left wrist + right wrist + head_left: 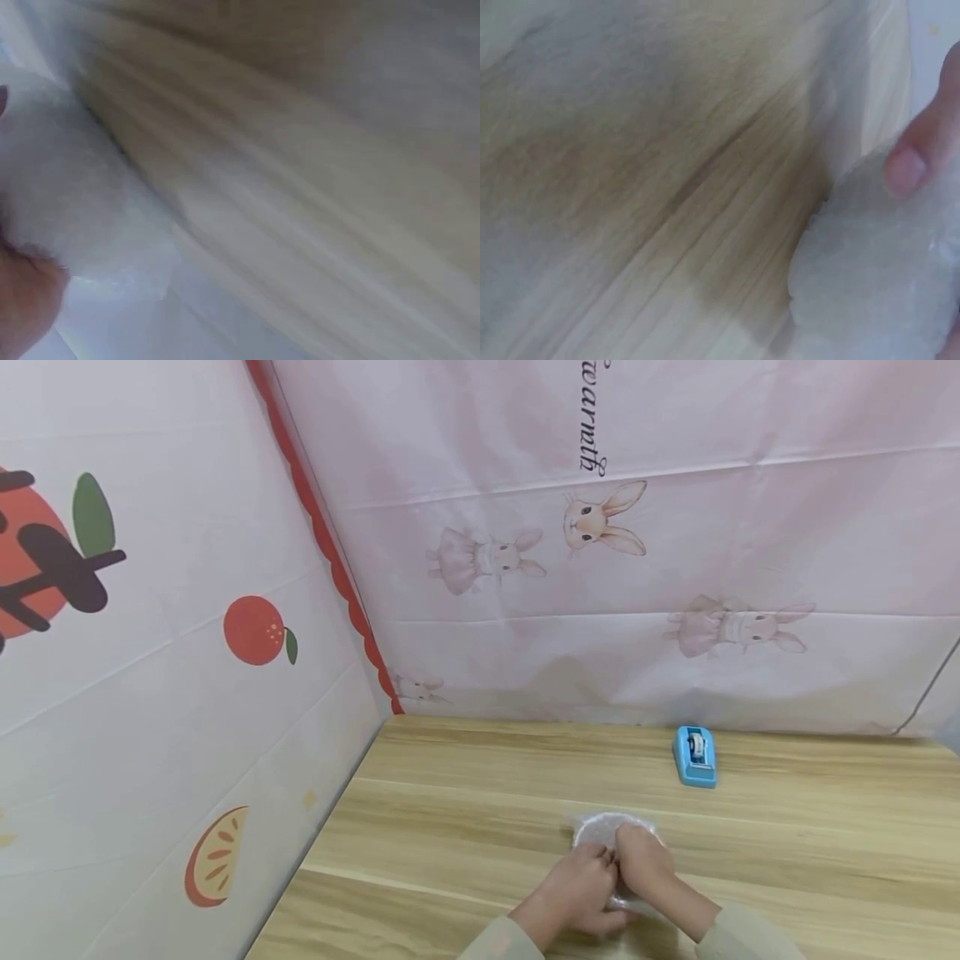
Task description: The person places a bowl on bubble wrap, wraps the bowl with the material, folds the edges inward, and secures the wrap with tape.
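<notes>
A rounded bundle of translucent white bubble wrap [600, 828] is held just over the wooden table, in front of the person. The left hand [581, 885] grips its near left side with bent fingers, while the right hand [645, 860] grips it from the right, the two hands meeting in the middle. In the left wrist view the bubble wrap [90, 187] bulges beside part of the left hand [26, 304]. Small bubbles show on the bubble wrap [870, 270] in the right wrist view, the right thumb [907, 169] pressing on it. Whatever lies inside is hidden.
A blue tape dispenser [696, 758] with a roll of tape stands farther back on the wooden table [450, 810], right of the hands. Behind the table hangs a pink rabbit-print cloth [510, 660]; a white fruit-print sheet [150, 710] closes off the left side.
</notes>
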`<state>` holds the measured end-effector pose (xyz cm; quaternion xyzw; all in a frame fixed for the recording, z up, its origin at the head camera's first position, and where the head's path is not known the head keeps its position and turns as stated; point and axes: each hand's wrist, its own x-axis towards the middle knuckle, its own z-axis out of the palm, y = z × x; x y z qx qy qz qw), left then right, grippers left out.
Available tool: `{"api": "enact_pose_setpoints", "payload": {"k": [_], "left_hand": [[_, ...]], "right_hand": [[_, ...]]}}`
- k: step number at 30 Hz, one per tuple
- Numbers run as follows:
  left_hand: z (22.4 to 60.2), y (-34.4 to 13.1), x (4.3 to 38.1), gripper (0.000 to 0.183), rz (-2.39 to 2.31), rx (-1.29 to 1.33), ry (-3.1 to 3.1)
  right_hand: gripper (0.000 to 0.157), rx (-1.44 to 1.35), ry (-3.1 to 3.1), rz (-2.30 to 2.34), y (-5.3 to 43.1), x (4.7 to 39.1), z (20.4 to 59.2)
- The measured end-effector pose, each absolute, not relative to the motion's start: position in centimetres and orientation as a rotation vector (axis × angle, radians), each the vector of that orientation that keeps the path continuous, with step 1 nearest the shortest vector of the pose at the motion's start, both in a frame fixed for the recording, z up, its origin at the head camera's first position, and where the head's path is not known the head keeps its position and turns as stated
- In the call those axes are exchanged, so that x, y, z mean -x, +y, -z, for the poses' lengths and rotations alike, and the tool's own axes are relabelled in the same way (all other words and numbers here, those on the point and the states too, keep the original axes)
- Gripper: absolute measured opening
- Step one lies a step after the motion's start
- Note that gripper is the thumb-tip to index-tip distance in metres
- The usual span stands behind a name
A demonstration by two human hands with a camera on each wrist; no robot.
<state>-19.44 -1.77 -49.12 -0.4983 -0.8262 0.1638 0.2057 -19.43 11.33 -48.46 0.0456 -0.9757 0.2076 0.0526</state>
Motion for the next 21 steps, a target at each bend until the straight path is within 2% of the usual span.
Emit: {"api": "enact_pose_setpoints", "payload": {"k": [11, 21], "left_hand": [[47.3, -0.5, 18.4, 0.077, -0.673, 1.208, -2.698], [47.2, 0.3, 18.4, 0.083, -0.719, 1.136, -2.837]], "right_hand": [[0.017, -0.268, -2.963, -0.722, 11.8, 19.2, 48.0], [0.021, -0.263, -2.986, -0.734, 11.8, 19.1, 47.9]]}}
